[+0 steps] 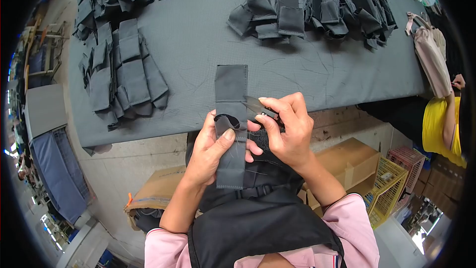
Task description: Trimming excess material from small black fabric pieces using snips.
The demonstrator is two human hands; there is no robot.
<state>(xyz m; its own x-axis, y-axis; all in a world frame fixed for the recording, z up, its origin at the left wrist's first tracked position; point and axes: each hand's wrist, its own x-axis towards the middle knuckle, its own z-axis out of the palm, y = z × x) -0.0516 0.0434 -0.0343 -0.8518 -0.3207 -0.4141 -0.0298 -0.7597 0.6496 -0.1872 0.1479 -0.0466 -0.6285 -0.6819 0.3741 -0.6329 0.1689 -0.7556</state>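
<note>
A grey cloth strip (231,85) spans the near edge of the bench (198,34). The left hand (207,145) pinches it, thumb on top, fingers beneath. The right hand (288,125) pinches small snips (258,106), blades at the strip's right edge. Bench surface stretches between the left cloth pile (130,72) and far-right cloth pile (322,7).

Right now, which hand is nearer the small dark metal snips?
Right: the right hand grips the snips; the left hand, lower left of them, holds the long grey fabric strip.
</note>
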